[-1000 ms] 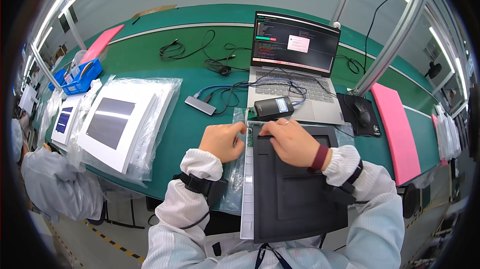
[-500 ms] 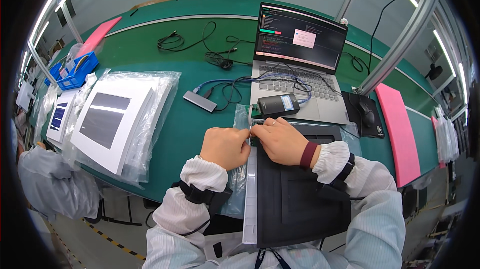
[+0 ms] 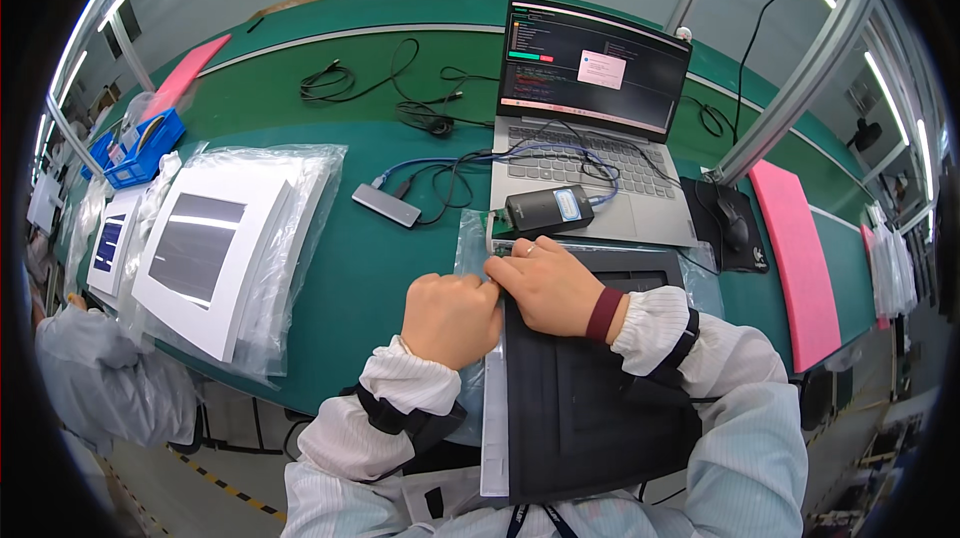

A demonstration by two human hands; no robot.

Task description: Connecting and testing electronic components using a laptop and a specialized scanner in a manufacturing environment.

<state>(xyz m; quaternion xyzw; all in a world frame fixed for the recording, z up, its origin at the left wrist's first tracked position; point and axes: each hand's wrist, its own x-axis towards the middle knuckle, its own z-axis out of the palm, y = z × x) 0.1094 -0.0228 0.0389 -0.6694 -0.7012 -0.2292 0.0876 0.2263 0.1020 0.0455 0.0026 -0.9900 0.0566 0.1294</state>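
Note:
My left hand [image 3: 450, 318] is closed in a fist, its thumb side against the fingertips of my right hand [image 3: 552, 288]. The fingers of both are bent together at the far left corner of a black panel with a white side [image 3: 600, 378]; whatever they pinch is hidden. A wine-red band circles my right wrist. Just beyond the fingers, a small black box [image 3: 548, 211] with a pale label and a green end piece lies on the front of an open laptop [image 3: 640, 216]. A blue cable runs from the box to a grey hub [image 3: 387, 205].
White framed panels with dark screens [image 3: 200, 248] rest on clear plastic at left, near a blue bin [image 3: 150, 153]. Black cables [image 3: 335, 88] lie behind. A mouse [image 3: 733, 228], a pink foam strip [image 3: 795, 258] and a metal post [image 3: 790, 78] stand at right.
The whole view has shifted slightly. My left hand has come a little nearer to me, and the hands still meet at the panel's corner.

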